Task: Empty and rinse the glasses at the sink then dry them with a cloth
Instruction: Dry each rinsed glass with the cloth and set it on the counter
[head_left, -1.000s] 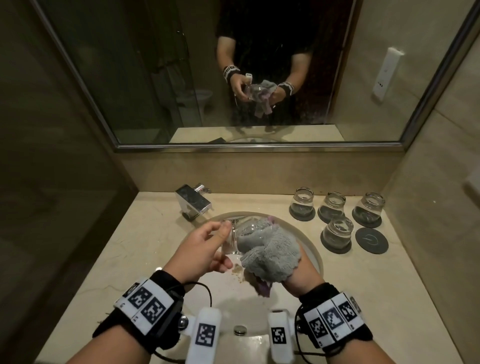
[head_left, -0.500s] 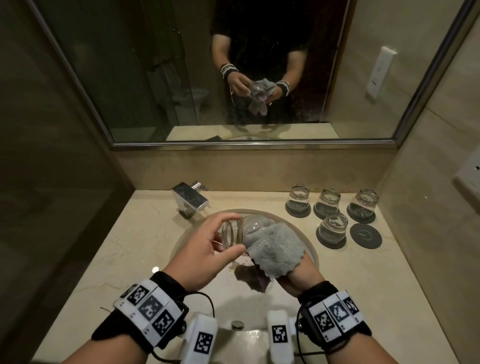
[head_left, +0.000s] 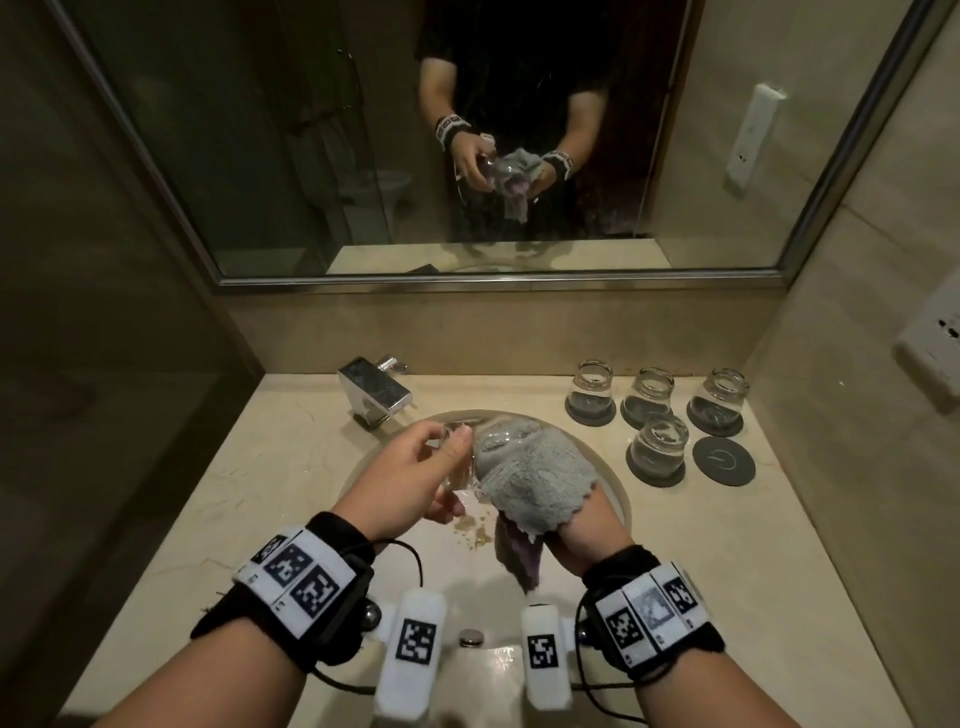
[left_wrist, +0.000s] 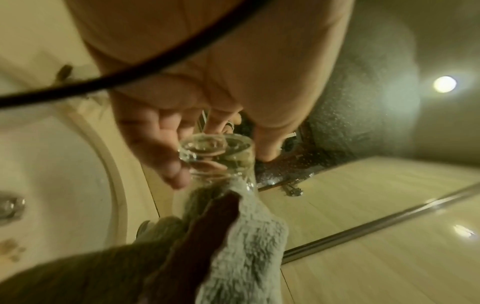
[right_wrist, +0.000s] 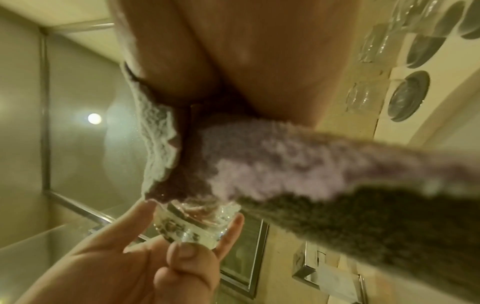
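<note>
Over the sink (head_left: 618, 499), I am pinching the glass (head_left: 457, 457) base in my left hand (head_left: 410, 483), its long axis lying sideways, mouth toward my right hand (head_left: 582, 530) gripping the cloth (head_left: 530, 478) stuffed inside.

Left hand (right_wrist: 145, 265) fingers (right_wrist: 135, 224) curl around the clear glass (right_wrist: 192, 224); grey-purple cloth (right_wrist: 272, 164) covers its mouth just above them.

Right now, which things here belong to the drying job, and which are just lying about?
In the job:
- held glass, gripped by left hand
- grey cloth, worked into it by right hand
- sink
- four upturned glasses on coasters
- bare coaster

Lying about:
- tap
- mirror
- wall socket
</note>
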